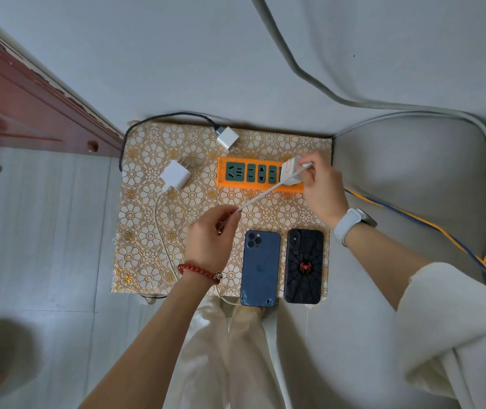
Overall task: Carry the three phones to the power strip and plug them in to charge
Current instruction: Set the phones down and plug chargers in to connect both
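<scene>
Worktop (147,261): small, covered with a gold-and-white floral cloth, set between a pale floor and a grey sofa (412,178).

Power strip (261,187): orange body with green sockets, lying along the far right part of the worktop.

Blue phone (260,270): face down at the near edge, camera end pointing away from the person.

Black phone (304,265): face down just right of the blue phone, close beside it; red spider and web pattern on its back. A third phone is not seen.

Right hand (322,187): fingers curled round a white charger (291,174), holding it at the right end of the power strip. A white wristband sits on this wrist.

Left hand (209,240): pinches the near end of the white cable (265,194) that runs taut up to the held charger. A red bead bracelet sits on this wrist.

Second white charger (176,175): loose on the worktop left of the strip, its white lead trailing toward the near edge.

Third white charger (227,138): beyond the strip, joined to a dark braided cable (159,118).
</scene>
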Tool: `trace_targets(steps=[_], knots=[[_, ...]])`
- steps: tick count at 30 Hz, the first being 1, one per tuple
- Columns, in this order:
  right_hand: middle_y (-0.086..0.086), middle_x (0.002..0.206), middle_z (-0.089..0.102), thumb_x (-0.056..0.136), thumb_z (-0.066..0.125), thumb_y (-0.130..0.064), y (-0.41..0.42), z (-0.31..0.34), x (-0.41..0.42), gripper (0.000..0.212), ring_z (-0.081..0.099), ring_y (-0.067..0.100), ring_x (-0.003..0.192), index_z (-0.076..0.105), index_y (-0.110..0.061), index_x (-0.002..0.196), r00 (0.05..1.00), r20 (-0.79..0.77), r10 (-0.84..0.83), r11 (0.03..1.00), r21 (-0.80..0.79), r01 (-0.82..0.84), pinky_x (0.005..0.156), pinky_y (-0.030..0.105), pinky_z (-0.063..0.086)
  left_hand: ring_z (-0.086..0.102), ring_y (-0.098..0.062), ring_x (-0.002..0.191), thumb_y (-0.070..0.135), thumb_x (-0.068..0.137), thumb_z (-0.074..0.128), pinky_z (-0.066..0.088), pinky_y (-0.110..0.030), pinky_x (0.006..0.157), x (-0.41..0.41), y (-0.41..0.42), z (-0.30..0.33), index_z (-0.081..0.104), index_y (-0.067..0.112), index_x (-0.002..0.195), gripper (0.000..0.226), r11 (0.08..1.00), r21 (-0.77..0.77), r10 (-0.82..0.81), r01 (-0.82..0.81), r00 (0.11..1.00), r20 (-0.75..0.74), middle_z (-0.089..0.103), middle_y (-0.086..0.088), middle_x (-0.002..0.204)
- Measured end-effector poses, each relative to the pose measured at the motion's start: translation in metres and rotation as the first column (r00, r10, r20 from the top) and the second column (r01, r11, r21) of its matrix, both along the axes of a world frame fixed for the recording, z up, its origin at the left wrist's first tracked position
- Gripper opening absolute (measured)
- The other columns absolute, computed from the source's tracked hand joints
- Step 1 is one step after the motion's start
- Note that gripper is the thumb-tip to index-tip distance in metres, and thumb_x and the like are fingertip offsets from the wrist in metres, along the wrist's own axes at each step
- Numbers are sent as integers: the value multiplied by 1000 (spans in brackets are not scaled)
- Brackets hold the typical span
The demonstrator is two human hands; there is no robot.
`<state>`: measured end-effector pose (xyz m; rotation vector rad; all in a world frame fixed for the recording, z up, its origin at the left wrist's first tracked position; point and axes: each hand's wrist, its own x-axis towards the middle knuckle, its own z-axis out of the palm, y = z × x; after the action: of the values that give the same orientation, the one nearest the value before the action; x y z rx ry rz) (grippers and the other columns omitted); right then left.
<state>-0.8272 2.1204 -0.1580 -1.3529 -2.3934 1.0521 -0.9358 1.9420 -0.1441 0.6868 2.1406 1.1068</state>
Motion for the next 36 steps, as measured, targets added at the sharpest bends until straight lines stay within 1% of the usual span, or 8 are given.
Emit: trace_targets(steps=[4,8,12,19,23,29,32,36], knots=[[18,101,66,86,56,-5,-5,-3,-3,19,61,31,88,58,-1,104,999,24,36,999,34,-36,73,25,43,56,-3,64,17,86,57,42,-5,57,-9,-6,-2,67,10,90,12,999,-16,41,-41,999,-22,62,4,71],[14,95,68,86,57,-9,-13,-7,-8,25,63,31,81,58,-8,111,999,31,17,1000,17,-17,71,39,53,57,-14,64,16,86,56,50,-28,60,-15,-12,-4,66,9,90,12,995,-29,98,-98,995,1,62,0,72],[11,110,67,89,52,-12,-16,-11,-9,26,62,31,93,50,-11,115,996,82,-18,1000,7,17,72,42,53,58,-18,65,17,86,57,53,-36,64,-18,-16,-3,66,10,90,12,995,-50,83,-83,997,5,64,-3,74],[12,133,52,92,45,-7,-12,-10,-5,50,55,32,108,32,-21,138,990,117,80,992,-106,-68,88,46,48,59,-15,64,17,85,58,53,-32,62,-17,-20,-4,66,11,89,11,999,-46,24,-22,999,35,63,1,71],[13,126,55,91,43,-5,-2,-13,-5,44,47,33,115,41,-17,133,952,222,208,978,-14,-210,95,49,41,58,-14,63,17,85,58,51,-29,62,-13,-21,-9,66,11,88,10,999,-47,18,-14,998,67,62,2,70],[16,131,47,95,35,-14,4,-15,0,42,32,40,128,34,-28,135,918,318,235,971,-121,-207,98,61,34,60,-15,65,19,86,57,47,-19,60,-17,-10,-13,66,13,89,11,998,-51,-32,37,995,91,63,2,70],[8,133,48,96,36,-19,5,-11,1,41,30,39,130,34,-31,135,879,391,273,962,-129,-241,98,63,34,60,-10,71,23,85,58,45,-15,63,-20,-17,-18,65,13,88,13,972,-139,-172,191,975,140,62,6,74],[10,149,32,94,42,-20,3,-14,1,50,13,32,142,26,-20,142,889,421,181,981,-13,-194,114,53,18,56,-12,86,24,87,54,46,-26,78,-20,-30,-25,60,9,96,18,803,-269,-459,531,841,288,58,3,91]])
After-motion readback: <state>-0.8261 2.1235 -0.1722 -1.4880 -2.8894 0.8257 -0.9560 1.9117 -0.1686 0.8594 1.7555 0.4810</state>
